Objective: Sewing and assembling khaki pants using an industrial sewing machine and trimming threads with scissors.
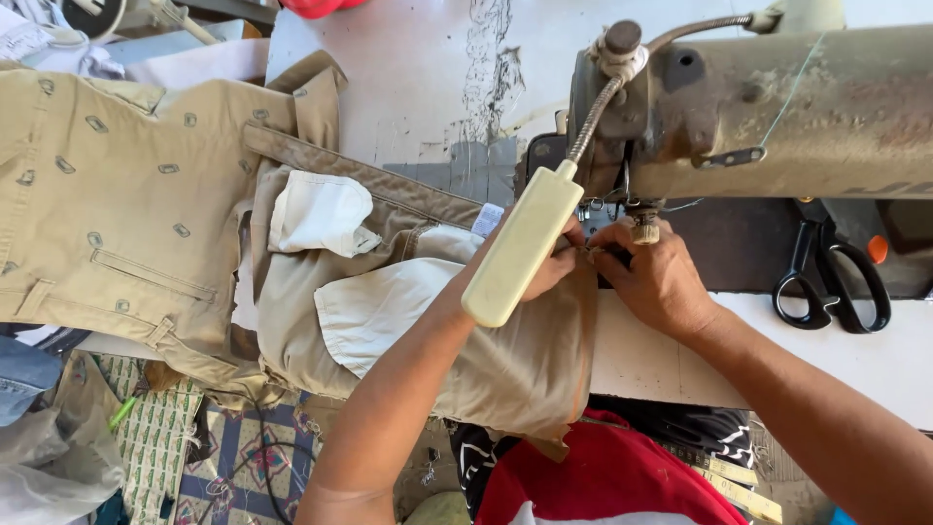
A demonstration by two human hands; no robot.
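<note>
Both hands work right at the needle of the old sewing machine [777, 107]. The left hand [554, 262], partly behind the cream lamp head [515, 258], pinches the edge of the khaki trousers [525, 360] just left of the needle; the right hand [656, 277] presses and pinches the same fabric on the needle's right. To my mind the seam goes best with the cloth held flat and taut between both grips, fingertips kept clear of the needle. The needle, the presser foot and the left fingertips are hidden, so the stitch line cannot be made out. Black scissors [831, 277] lie well to the machine's right, below its arm.
</note>
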